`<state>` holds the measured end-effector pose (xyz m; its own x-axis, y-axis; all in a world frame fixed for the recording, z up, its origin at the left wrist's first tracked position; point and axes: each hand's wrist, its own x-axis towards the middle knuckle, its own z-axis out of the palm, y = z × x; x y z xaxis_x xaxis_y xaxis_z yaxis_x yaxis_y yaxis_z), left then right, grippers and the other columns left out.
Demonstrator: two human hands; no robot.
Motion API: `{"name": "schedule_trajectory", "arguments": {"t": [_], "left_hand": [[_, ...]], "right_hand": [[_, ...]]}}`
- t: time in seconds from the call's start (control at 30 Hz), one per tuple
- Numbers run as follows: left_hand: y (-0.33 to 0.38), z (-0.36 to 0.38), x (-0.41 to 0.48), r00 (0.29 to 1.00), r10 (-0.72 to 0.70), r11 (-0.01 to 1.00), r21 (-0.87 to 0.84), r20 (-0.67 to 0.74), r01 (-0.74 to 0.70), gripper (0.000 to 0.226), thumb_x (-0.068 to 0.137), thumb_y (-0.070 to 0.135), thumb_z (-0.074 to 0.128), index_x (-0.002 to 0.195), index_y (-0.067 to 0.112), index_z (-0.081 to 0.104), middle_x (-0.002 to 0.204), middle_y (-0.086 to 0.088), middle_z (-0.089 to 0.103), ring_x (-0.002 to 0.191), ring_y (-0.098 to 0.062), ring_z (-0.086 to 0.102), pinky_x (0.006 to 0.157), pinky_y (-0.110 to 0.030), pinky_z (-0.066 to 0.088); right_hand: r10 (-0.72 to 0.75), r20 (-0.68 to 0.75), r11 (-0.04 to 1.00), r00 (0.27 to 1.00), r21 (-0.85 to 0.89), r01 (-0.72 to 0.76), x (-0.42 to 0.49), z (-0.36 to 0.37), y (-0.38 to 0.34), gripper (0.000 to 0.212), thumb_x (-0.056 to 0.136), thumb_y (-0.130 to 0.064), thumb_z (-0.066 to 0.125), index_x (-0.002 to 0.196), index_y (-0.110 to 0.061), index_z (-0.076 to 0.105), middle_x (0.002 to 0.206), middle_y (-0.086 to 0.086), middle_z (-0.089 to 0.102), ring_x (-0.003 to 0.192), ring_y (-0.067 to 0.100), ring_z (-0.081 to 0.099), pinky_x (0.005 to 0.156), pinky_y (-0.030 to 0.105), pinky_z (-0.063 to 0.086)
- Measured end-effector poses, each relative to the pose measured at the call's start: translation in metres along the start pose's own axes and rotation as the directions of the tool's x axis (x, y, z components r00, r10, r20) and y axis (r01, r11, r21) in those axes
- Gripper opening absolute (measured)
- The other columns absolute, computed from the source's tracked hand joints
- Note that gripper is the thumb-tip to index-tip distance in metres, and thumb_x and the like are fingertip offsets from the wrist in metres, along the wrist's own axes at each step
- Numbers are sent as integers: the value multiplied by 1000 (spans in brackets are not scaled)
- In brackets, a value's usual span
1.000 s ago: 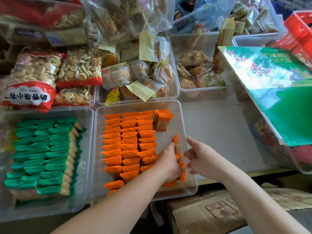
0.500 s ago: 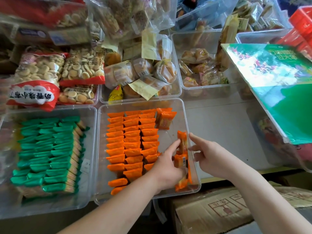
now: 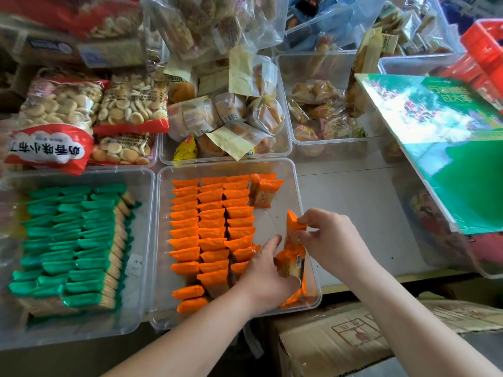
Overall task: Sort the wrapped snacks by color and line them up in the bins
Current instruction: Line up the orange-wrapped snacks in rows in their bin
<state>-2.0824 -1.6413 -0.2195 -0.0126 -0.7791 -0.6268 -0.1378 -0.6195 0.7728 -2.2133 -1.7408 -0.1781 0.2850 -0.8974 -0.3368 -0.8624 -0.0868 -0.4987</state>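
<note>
Pinching far end of orange packs (image 3: 292, 257) with right hand (image 3: 332, 240), gripping near end with left hand (image 3: 265, 276) (left nearer the rows (image 3: 212, 229)). Held lengthwise against bin's (image 3: 231, 165) right wall, long axis running front to back.

One head-worn view looks steeply down, close over the clear bins (image 3: 296, 186).

In the middle clear bin (image 3: 272, 224), orange snacks (image 3: 212, 232) lie in three neat rows. At its right wall some orange packets (image 3: 292, 263) stand on edge. The right hand (image 3: 332, 240) pinches the farthest packet (image 3: 293, 223). The left hand (image 3: 261, 278) presses the nearer ones, perhaps gripping them. Green snacks (image 3: 73, 240) fill the left bin (image 3: 136, 317).
</note>
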Motion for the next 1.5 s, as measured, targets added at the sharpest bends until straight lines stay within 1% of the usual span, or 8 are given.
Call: {"name": "schedule_trajectory", "arguments": {"t": [0.13, 0.37, 0.57, 0.8, 0.9, 1.03, 1.27, 1.5], "left_hand": [[6, 2, 6, 998, -60, 997, 56, 29, 59, 75, 84, 15, 74, 148, 40, 43, 130, 20, 59, 118, -8, 58, 99, -27, 54], [10, 10, 5, 997, -28, 982, 186, 73, 14, 77, 82, 14, 71, 152, 33, 45, 144, 10, 56, 127, -13, 56, 110, -32, 50], [9, 1, -3, 997, 55, 990, 125, 56, -62, 27, 82, 16, 73, 105, 29, 69, 90, 16, 68, 88, -3, 64, 85, -26, 54], [22, -44, -18, 974, 85, 996, -16, -210, -91, 38, 80, 18, 86, 108, 35, 67, 95, 16, 75, 87, 0, 69, 73, -14, 52], [26, -78, -18, 911, 152, 987, 108, -383, -120, 36, 80, 26, 84, 109, 38, 67, 107, 11, 69, 100, -11, 67, 82, -25, 53], [22, -116, -19, 901, 133, 930, 365, -413, 30, 77, 86, 26, 82, 153, 30, 44, 133, 5, 57, 121, -17, 58, 96, -26, 42], [14, -123, -11, 846, 282, 700, 700, -452, 141, 77, 94, 29, 72, 160, 21, 33, 169, -3, 25, 154, -27, 26, 126, -43, 28], [41, -59, 30, 955, 294, 583, 786, 30, -204, 46, 95, 35, 67, 139, 22, 61, 140, 0, 58, 135, -25, 51, 108, -42, 48]], "right_hand": [[-115, -177, 974, 977, -212, 76, -13, 1, -9, 13, 97, -37, 65, 105, -30, 72, 90, -2, 76, 78, 28, 69, 67, 37, 58], [-300, -475, 905, 827, 132, 404, -16, -11, -6, 17, 88, 1, 74, 96, -14, 73, 94, -5, 73, 81, 18, 71, 68, 32, 63], [-208, -425, 923, 881, 214, 320, -15, -19, 10, 23, 87, 1, 76, 99, -19, 74, 94, -6, 74, 85, 7, 72, 67, 16, 59], [-172, -231, 942, 958, 246, 228, -6, -7, -6, 26, 88, -5, 74, 105, -24, 74, 90, -19, 70, 86, 5, 70, 77, 33, 63], [-203, -189, 944, 961, 224, 244, -3, 4, -12, 29, 86, -5, 73, 107, -26, 74, 90, -19, 69, 86, 8, 70, 80, 37, 62], [-205, -177, 950, 963, 200, 240, 4, 19, -21, 28, 86, -11, 71, 105, -31, 72, 92, -13, 72, 85, 11, 70, 77, 42, 61], [-171, -218, 957, 961, 196, 214, 6, 14, -22, 25, 85, -14, 73, 100, -33, 72, 88, -16, 72, 82, 7, 68, 75, 37, 59], [-73, -295, 942, 953, 294, 163, -2, -15, -2, 24, 87, -13, 76, 98, -34, 74, 84, -23, 71, 78, 2, 66, 66, 18, 49]]}}
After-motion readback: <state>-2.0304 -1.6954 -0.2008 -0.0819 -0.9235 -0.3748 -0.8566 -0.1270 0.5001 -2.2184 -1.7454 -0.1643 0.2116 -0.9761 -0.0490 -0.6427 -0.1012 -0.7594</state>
